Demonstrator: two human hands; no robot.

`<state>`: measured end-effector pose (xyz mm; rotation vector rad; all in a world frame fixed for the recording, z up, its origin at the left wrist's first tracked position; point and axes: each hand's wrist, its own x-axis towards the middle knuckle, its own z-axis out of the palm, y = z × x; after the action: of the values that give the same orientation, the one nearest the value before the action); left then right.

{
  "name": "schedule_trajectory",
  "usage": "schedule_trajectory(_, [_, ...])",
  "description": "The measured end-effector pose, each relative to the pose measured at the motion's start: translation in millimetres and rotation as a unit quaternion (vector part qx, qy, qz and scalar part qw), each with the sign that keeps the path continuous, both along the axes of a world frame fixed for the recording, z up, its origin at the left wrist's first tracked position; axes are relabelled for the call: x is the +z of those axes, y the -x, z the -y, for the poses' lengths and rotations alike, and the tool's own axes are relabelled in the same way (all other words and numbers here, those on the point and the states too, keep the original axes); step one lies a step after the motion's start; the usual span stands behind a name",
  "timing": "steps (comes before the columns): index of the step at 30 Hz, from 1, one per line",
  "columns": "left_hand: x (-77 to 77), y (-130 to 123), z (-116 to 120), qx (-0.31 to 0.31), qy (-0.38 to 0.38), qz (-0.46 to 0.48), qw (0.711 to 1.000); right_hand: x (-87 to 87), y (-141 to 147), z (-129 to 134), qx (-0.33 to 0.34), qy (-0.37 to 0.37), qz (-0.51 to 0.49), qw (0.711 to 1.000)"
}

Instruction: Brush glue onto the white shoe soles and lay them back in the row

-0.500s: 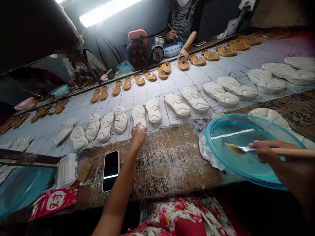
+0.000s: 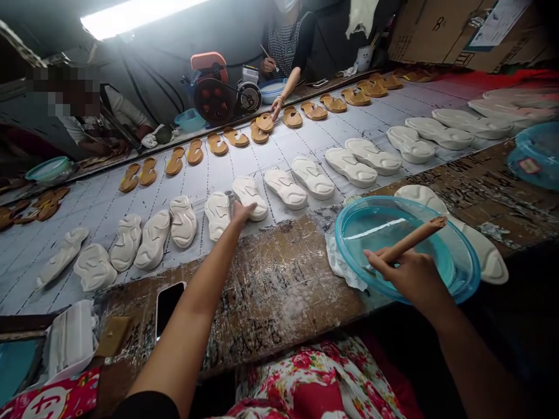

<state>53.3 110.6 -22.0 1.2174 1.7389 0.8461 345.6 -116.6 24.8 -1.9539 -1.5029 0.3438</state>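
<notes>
My left hand [image 2: 243, 212] reaches to the row of white shoe soles and grips the near end of one white sole [image 2: 250, 193]. Its thumb lies on the sole's right side, while the other fingers are partly hidden. Just left of that hand lies another white sole [image 2: 217, 216]. In my right hand [image 2: 413, 279] is a brush [image 2: 414, 237] with a thick wooden handle, slanting up to the right. Its bristle end points down at the turquoise bowl [image 2: 474, 273] and is hidden by the fingers. Liquid shows in the bowl.
A phone [image 2: 168, 308] lies by my left forearm, near a white box [image 2: 72, 337] and red packet [image 2: 56, 398]. Across the white belt [image 2: 262, 156], a co-worker's hand [image 2: 278, 106] touches brown soles [image 2: 265, 122]. A motor [image 2: 213, 99] stands behind. A blue bowl [image 2: 535, 154] sits right.
The view has swung right. My left hand has moved to the neighbouring sole on the right. The brush has tipped bristles-down over the bowl. The co-worker's hand has moved one place left.
</notes>
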Motion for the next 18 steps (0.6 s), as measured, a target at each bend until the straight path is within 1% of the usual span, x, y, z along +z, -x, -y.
schedule_trajectory(2, [7.8,-3,3,0.023,0.007,0.108,0.994,3.5,0,2,-0.014,-0.01,-0.003,1.0])
schedule_trajectory(3, [13.5,-4,9,0.029,0.012,0.152,0.988,6.9,0,4,-0.028,-0.019,-0.004,0.999])
schedule_trajectory(5, [27.2,-5,28,0.03,0.019,0.239,0.97,14.8,1,9,-0.053,-0.036,-0.006,0.998])
schedule_trajectory(7, [41.5,-6,58,0.012,0.027,0.317,0.948,21.2,3,13,-0.066,-0.049,-0.011,0.997])
schedule_trajectory(10, [57.9,-9,112,-0.013,0.043,0.396,0.917,24.9,5,15,-0.061,-0.049,-0.033,0.996])
schedule_trajectory(11, [61.4,-11,129,-0.027,0.055,0.415,0.908,25.3,7,15,-0.055,-0.045,-0.043,0.997])
schedule_trajectory(12, [64.0,-13,144,-0.05,0.073,0.446,0.891,26.0,9,15,-0.05,-0.047,-0.059,0.996])
schedule_trajectory(13, [65.9,-16,157,-0.079,0.1,0.484,0.866,27.5,12,14,-0.046,-0.056,-0.081,0.994])
schedule_trajectory(15, [69.1,-21,177,-0.139,0.144,0.515,0.834,33.9,23,16,-0.033,-0.09,-0.132,0.987])
schedule_trajectory(16, [70.8,-22,185,-0.168,0.163,0.514,0.825,39.0,31,17,-0.014,-0.121,-0.153,0.981])
schedule_trajectory(18, [74.9,-22,196,-0.208,0.198,0.49,0.823,51.9,51,22,0.054,-0.202,-0.177,0.962])
